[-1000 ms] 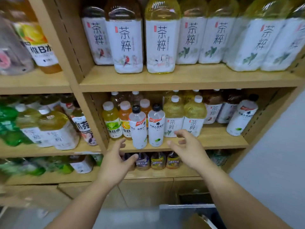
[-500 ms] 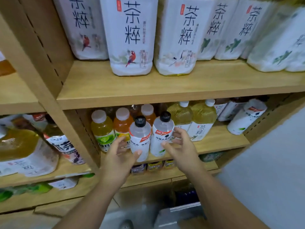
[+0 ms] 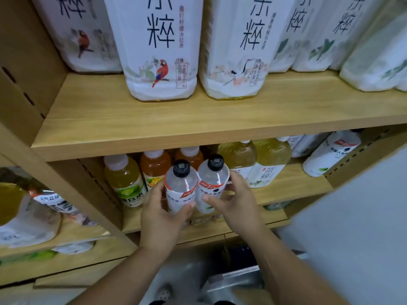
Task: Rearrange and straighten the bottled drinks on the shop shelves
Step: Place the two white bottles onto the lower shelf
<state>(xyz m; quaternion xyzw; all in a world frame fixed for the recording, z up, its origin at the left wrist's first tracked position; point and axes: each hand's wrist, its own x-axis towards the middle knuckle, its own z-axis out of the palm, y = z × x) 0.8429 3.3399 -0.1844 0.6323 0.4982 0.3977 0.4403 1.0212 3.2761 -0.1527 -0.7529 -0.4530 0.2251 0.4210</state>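
Observation:
Two clear bottles with black caps and white-and-red labels stand side by side at the front of the middle shelf [image 3: 293, 188]. My left hand [image 3: 164, 213] grips the left black-capped bottle [image 3: 180, 187], thumb across its label. My right hand [image 3: 236, 203] grips the right black-capped bottle [image 3: 213, 183], fingers curled round its far side. Behind them stand a yellow-green drink [image 3: 123, 179] and two orange drinks [image 3: 154, 166]. Two yellow tea bottles [image 3: 271, 159] stand to the right.
Big white-labelled tea bottles [image 3: 160, 47] line the upper shelf [image 3: 198, 124]. A white bottle with a black cap [image 3: 330, 155] leans at the far right of the middle shelf. More bottles fill the left bay [image 3: 28, 208]. A metal cart edge [image 3: 233, 280] shows below.
The view has come closer to the shelf. Both hands moved forward from open in front of the two black-capped bottles to closing round them, one bottle in each hand.

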